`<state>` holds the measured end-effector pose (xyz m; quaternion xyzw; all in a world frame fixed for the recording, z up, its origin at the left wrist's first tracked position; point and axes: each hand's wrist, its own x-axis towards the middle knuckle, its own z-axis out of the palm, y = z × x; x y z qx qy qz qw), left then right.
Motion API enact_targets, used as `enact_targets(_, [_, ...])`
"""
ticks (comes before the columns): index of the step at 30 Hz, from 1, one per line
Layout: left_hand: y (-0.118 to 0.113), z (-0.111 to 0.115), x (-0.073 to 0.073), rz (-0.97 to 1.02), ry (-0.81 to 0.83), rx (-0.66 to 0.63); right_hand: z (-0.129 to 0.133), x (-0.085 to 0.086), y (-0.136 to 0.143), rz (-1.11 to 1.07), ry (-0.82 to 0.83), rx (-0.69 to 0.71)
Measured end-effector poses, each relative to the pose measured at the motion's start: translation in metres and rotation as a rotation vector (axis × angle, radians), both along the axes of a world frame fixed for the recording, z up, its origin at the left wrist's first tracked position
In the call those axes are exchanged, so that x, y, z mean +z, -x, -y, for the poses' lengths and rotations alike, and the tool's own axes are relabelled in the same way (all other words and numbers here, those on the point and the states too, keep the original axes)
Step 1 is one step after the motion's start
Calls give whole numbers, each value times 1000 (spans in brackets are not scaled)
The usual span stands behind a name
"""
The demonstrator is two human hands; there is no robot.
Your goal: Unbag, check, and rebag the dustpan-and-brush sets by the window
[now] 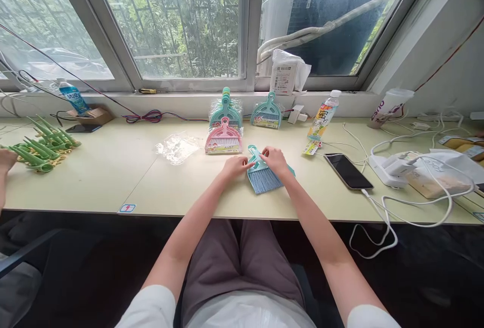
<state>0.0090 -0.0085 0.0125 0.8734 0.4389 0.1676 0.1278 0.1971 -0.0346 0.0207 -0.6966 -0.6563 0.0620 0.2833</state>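
On the table in front of me lies a small turquoise hand brush (262, 180) with blue bristles pointing toward me. The edge of a turquoise dustpan (291, 170) shows beside it, partly covered by my right hand. My left hand (236, 166) grips the brush's left side with closed fingers. From the right, my right hand (275, 160) is closed at the brush's handle, its fingertips partly hidden. Behind them stands a pink brush and dustpan set (224, 139) in clear wrapping, in front of turquoise sets (226, 111). Another turquoise set (266, 113) leans near the wall.
Crumpled clear plastic wrap (177, 148) lies left of my hands. At right are a tag (312, 148), a drink bottle (323, 116), a phone (348, 171) and white cables (412, 222). Another person's hand (6, 160) is by green spiky pieces (45, 149) at far left.
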Motion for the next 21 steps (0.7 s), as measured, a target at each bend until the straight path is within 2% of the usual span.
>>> enact_targets(3, [0,-2,-2,-7,-6,-3,-3,-1,-17,-43,-53,-22])
enact_targets(7, [0,-4,-5,45,-15,-55,-7,-2,-38,-295,250,200])
enact_targets(9, [1,-4,-6,79,-17,-69,-8,-3,-42,-396,348,287])
enact_targets(13, [2,-4,-6,154,1,-101,-5,-1,-40,-494,446,386])
enact_targets(17, [3,-6,-5,254,43,-98,-3,3,-34,-621,429,408])
enact_targets(19, [3,-8,-4,362,126,-108,-3,4,-31,-734,422,394])
enact_targets(21, [3,-10,-4,475,247,-171,-3,3,-28,-826,445,386])
